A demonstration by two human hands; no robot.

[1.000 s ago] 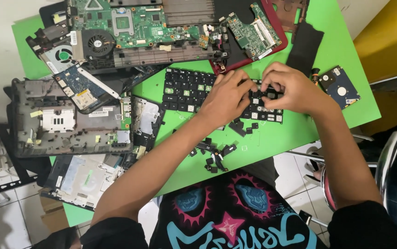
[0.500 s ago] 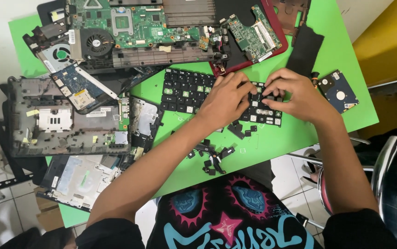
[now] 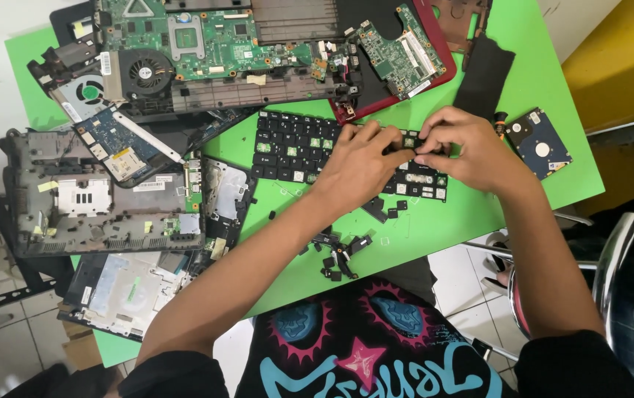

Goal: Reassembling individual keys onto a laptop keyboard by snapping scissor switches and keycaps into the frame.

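Toward the far right corner of the green table (image 3: 523, 81), we find the black keyboard (image 3: 295, 147) lying flat, its long axis running left to right, slightly slanted down to the right. Both hands meet over its right half: our left hand (image 3: 357, 166) rests curled on the keys, fingertips pinched at one spot, and our right hand (image 3: 464, 151) comes in from the right edge, thumb and forefinger closed together at the same key (whether a cap is actually gripped, we cannot tell). Neither hand is nearer; they touch. Loose black keycaps (image 3: 339, 254) lie near the table's front edge, below our left wrist.
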